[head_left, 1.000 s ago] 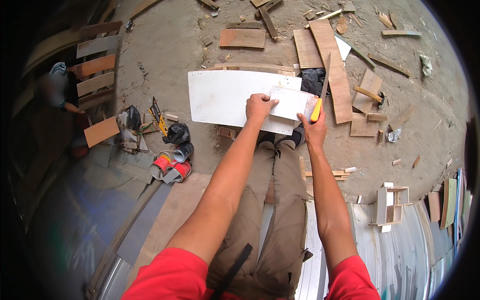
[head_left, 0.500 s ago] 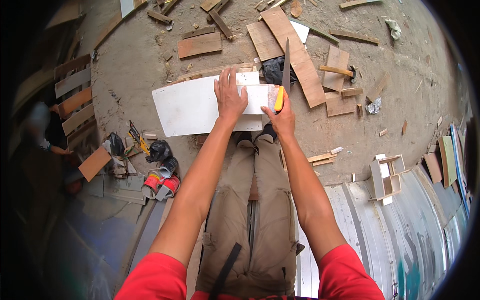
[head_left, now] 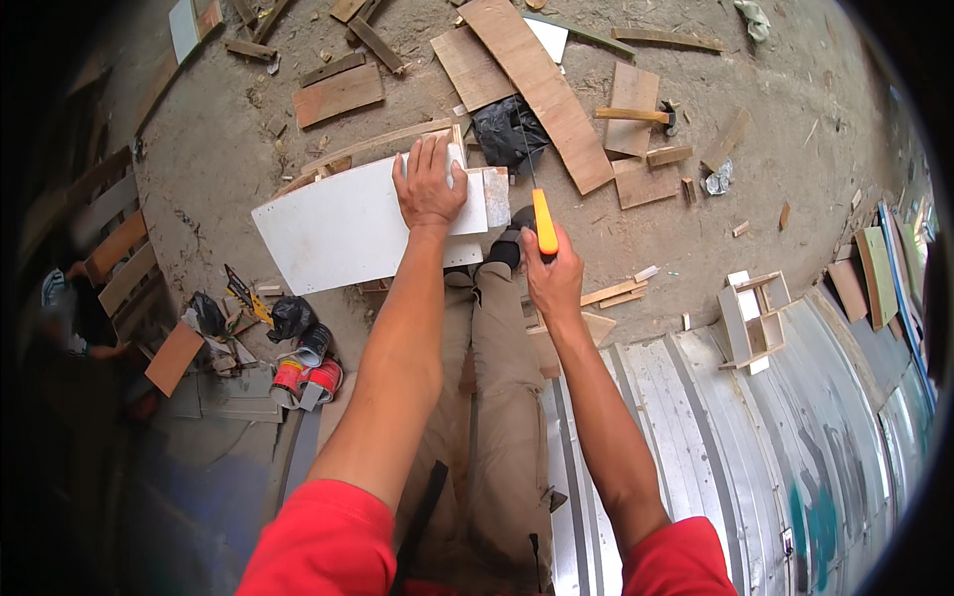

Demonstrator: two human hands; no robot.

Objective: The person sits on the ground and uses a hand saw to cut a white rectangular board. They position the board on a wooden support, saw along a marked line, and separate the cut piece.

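My left hand lies flat on a white board, fingers stretched toward its far edge. Under and beside that palm is a narrower white piece, with a stained end strip sticking out to the right. A handsaw with a yellow handle is gripped in my right hand, just right of the boards. Its thin blade, seen nearly edge-on, points away from me and stands apart from the stained end. Behind the white board, part of a wooden frame shows.
Past the boards lie a black plastic bag, a long plank and a hammer. Left are paint cans and another yellow-handled tool. A small wooden shelf stands right, on metal sheeting. Another person is at the left edge.
My right hand has drawn the saw back toward me, off the stained end, and its blade has turned edge-on. My left hand stays on the boards. The whole view has shifted.
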